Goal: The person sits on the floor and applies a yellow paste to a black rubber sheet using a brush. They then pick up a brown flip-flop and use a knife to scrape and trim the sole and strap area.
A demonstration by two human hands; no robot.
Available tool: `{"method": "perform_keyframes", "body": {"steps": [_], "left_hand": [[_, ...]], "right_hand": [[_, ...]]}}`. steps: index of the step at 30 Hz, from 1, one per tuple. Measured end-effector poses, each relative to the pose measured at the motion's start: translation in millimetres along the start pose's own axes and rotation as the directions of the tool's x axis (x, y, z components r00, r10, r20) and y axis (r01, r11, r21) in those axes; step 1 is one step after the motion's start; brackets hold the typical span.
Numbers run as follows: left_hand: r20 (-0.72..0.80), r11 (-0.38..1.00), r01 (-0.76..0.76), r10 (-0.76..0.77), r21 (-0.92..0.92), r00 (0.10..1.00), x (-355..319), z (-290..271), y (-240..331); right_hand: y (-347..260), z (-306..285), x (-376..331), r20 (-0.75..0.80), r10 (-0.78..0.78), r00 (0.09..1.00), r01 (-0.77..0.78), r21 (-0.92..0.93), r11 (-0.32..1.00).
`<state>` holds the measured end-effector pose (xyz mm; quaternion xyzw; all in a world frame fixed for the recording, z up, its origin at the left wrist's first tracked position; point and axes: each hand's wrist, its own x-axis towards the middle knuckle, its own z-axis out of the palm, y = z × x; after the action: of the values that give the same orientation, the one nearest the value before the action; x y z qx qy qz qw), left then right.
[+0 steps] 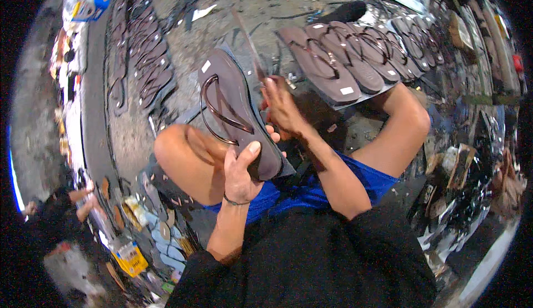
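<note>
A brown flip-flop (236, 94) with shiny bronze straps is held up in front of me, its toe end toward me or away I cannot tell for sure. My left hand (244, 166) grips it at the lower end, thumb on the footbed and fingers wrapped underneath. Grey sheet material (237, 58) sticks out past the sole's edge. Just right of the flip-flop, my right hand (280, 105) is closed around a knife (248, 39) whose long thin blade points up and away. The blade stands apart from the sole.
A row of similar flip-flops (347, 58) lies at the far right, some on uncut grey sheet. More sandals (152, 77) lie in rows at the left. A yellow package (130, 259) sits lower left, near scattered scraps. Another person (58, 213) is at the left edge.
</note>
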<state>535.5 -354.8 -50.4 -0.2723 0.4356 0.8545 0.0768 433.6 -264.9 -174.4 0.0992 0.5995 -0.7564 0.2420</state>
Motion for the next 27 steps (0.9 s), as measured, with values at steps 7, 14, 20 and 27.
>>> {"method": "perform_keyframes", "body": {"steps": [7, 14, 20, 27], "left_hand": [[0.077, 0.993, -0.03, 0.04, -0.117, 0.996, -43, -46, 3], [-0.22, 0.993, -0.111, 0.097, -0.05, 0.971, -66, -57, -26], [-0.224, 0.993, -0.122, 0.117, -0.007, 0.967, -66, -62, -32], [-0.176, 0.987, -0.052, 0.024, -0.155, 0.984, -72, -42, -19]], "right_hand": [[-51, -49, -173, 0.123, -0.255, 0.959, 0.283, -0.378, 0.882], [-65, -66, -249, 0.326, -0.022, 0.945, 0.211, -0.557, 0.803], [-57, -46, -240, 0.291, -0.112, 0.95, 0.268, -0.578, 0.771], [-25, -3, -184, 0.225, -0.478, 0.849, 0.517, -0.537, 0.666]]}}
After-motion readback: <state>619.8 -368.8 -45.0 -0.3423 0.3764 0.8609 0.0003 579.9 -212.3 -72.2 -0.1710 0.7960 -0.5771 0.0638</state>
